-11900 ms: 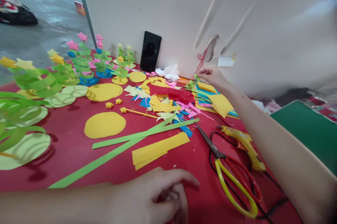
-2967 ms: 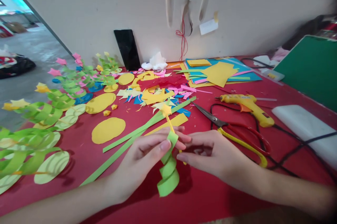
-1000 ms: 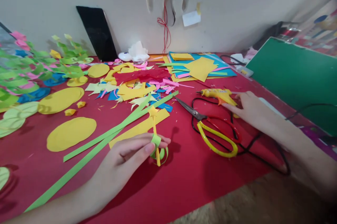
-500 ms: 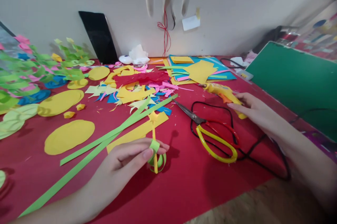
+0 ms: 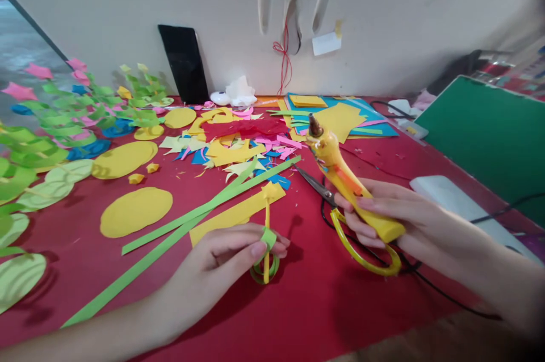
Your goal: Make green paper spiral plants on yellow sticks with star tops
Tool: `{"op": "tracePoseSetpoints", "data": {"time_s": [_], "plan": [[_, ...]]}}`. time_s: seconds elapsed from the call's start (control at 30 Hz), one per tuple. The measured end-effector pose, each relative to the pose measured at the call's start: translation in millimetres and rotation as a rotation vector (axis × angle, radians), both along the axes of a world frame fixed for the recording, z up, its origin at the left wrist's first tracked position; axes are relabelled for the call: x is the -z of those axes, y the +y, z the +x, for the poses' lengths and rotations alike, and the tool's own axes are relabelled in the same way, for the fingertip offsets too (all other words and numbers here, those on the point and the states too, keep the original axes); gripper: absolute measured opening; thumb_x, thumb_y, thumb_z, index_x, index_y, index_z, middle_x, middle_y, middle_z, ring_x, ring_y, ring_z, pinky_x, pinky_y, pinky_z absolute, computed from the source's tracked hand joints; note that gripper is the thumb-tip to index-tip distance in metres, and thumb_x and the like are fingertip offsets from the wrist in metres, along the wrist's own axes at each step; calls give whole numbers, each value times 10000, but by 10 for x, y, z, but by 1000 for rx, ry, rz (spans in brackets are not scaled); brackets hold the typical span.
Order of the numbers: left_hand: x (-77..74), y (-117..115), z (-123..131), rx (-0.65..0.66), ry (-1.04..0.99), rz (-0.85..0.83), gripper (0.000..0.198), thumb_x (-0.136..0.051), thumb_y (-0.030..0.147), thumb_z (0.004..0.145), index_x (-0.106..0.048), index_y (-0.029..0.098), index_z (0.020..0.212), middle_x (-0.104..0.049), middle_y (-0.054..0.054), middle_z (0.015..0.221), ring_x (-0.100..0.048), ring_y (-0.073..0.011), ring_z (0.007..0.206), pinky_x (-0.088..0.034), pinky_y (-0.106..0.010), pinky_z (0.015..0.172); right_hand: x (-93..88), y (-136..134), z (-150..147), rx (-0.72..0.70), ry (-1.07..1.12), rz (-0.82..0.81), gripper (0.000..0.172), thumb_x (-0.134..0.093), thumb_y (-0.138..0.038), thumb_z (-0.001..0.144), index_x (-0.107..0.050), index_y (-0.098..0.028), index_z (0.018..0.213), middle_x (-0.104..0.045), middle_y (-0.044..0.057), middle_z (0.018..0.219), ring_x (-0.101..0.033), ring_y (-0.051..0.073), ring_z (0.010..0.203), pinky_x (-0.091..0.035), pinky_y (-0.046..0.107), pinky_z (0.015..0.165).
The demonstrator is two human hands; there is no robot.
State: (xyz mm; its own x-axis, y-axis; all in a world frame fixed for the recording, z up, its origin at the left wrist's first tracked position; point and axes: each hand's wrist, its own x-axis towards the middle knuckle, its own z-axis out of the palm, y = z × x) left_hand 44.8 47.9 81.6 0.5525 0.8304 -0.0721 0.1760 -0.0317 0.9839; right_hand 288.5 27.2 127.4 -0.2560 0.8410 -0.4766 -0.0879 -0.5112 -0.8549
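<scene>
Between the thumb and fingers of my left hand (image 5: 230, 254) is a paper flower stem (image 5: 267, 262), a thin yellow stick with a yellow star on top and a curled green strip around it. My right hand (image 5: 392, 209) is wrapped around a yellow glue gun (image 5: 340, 172), its dark nozzle tilted up and to the left. Under the right hand lie scissors (image 5: 364, 257) with yellow and red handles, partly hidden. Long green paper strips (image 5: 183, 223) and a yellow paper strip (image 5: 234, 211) lie crossed on the red table (image 5: 298, 316), beyond my left hand.
Paper scraps (image 5: 234, 152) pile up mid-table, with coloured sheets (image 5: 340, 118) behind. Finished paper plants (image 5: 102, 104) and yellow discs (image 5: 136, 211) stand and lie at left. A phone (image 5: 184, 64) leans on the wall. A green board (image 5: 489, 140) and black cord (image 5: 455, 299) are at right.
My right hand has lifted the glue gun off the table and brought it closer, nozzle now tilted upward. My left hand still holds the stem. The view has turned slightly left.
</scene>
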Motion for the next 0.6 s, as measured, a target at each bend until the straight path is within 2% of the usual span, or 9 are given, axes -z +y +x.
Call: {"op": "tracePoseSetpoints", "data": {"time_s": [0.17,0.37,0.47,0.53,0.6], "plan": [[-8,4,-13,44,31,8,221,-498,219,838,-718,227,810,-718,-7,847,-653,-160,794,-526,-196,695,-34,9,-104,-81,52,-62,151,-497,-303,837,-430,-197,752,-441,-31,584,-427,88,512,-325,205,475],[-23,0,-18,65,32,3,230,-482,225,848,-711,216,826,-712,-13,846,-649,-158,792,-521,-189,677,-34,-19,-127,-65,-27,-70,174,-472,-374,841,-418,-219,783,-441,-41,596,-402,85,498,-335,198,471],[-26,-4,-16,66,6,-2,233,-480,212,848,-712,215,830,-713,-15,846,-649,-161,797,-524,-209,716,-11,-49,-115,24,-305,90,232,-549,-433,766,-482,-242,881,-500,-29,653,-438,102,532,-371,200,473],[-25,-5,-16,70,-13,-15,237,-477,203,851,-713,211,829,-714,-19,844,-650,-160,799,-524,-217,735,10,-44,-95,91,-618,248,429,-619,-495,668,-499,-257,1004,-582,13,834,-533,163,697,-448,241,580],[-21,-6,-16,77,-41,-40,242,-475,196,854,-715,207,833,-715,-22,845,-653,-153,796,-523,-209,737,37,-17,-74,113,-877,361,646,-650,-568,565,-475,-239,1092,-583,70,1037,-549,252,890,-476,316,715]]}}
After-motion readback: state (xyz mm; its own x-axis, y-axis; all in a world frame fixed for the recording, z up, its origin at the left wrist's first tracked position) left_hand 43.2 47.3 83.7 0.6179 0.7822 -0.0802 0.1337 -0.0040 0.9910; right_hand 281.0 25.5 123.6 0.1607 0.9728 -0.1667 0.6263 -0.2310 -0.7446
